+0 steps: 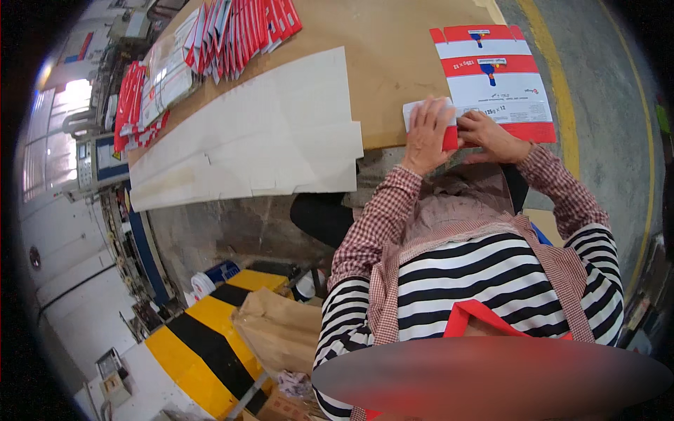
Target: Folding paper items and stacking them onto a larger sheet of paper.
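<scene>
Flat red-and-white carton point(502, 88): table point(393, 77)'s right side | Left hand point(426, 137): over folded piece point(450, 137) | Right hand point(495, 138): curled alongside; both grips unclear | Step: apparently folding | Next: calls for aligned edges

- A factory packing area, by its fittings
- Grey concrete floor point(609, 123) with a painted yellow line point(554, 77) beside the workstation
- Industrial machine point(138, 235) along the left, with a control panel point(86, 165)
- Yellow-and-black hazard-striped surface point(203, 340) at lower left
- Board-covered worktable point(379, 63) bearing bundled red-and-white packaging point(242, 31)
- Flat printed carton blank point(502, 88) at the table's right edge
</scene>
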The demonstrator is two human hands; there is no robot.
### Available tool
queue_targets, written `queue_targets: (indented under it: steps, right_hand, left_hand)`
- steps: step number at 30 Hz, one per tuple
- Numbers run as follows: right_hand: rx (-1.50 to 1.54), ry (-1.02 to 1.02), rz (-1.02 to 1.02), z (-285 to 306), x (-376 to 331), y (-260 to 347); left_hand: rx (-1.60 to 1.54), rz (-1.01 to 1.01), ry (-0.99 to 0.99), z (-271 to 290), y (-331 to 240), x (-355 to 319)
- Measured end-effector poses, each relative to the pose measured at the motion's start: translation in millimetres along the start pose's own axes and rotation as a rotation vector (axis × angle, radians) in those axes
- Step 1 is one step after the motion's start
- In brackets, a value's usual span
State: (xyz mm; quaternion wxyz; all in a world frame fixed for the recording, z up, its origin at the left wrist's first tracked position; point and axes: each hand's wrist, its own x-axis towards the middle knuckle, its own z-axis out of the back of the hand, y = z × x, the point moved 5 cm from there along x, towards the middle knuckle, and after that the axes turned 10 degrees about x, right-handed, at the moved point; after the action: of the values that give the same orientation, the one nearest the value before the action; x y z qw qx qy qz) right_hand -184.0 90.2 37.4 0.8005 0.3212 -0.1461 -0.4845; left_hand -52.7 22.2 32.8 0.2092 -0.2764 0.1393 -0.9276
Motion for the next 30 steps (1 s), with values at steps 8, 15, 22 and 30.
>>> queue_targets:
  steps: [8,15,22,30]
  right_hand:
    - [-0.099,-0.498,-0.272,16.4,-47.1,-17.4]
    - [-0.088,-0.462,-0.314,6.1,-46.5,-24.9]
    - [-0.241,-0.388,-0.301,-1.4,-53.0,-31.9]
    - [-0.204,-1.036,-0.711,7.6,-152.9,-60.3]
  left_hand:
    - [0.135,-0.071,0.256,-23.1,25.9,8.3]
    - [0.292,-0.068,0.349,-36.9,28.7,14.1]
    - [0.346,0.028,0.504,-40.1,22.4,15.3]
    - [0.296,0.168,0.402,-58.5,18.2,31.5]
